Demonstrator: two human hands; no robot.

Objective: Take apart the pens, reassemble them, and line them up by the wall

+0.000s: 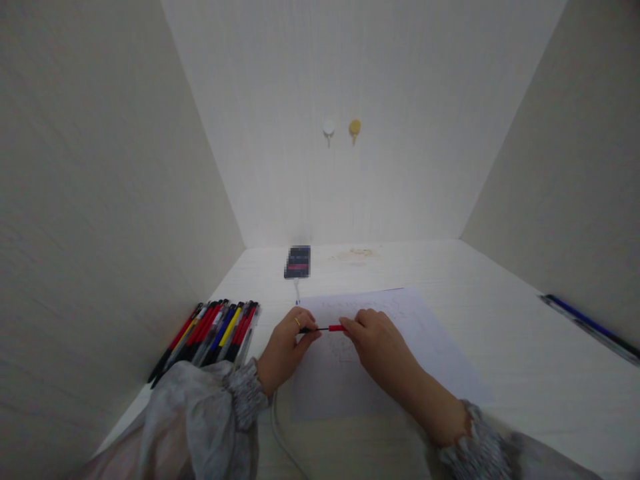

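Head view: left of the grip, we see a row of pens (220,331) side by side, perhaps so none rolls away. Our left hand (293,339) pinches the black end of a thin rod (323,329). Behind that hand sits a dark, blurry phone (298,262), maybe there to leave our hands room. Between our hands, the rod meets a red tube (336,328). Our right hand (376,339) pinches the tube, likely so both parts line up. Paper (423,337) lies under the grip. Far right of the grip, a blue pen (593,322) lies along the wall (565,187).
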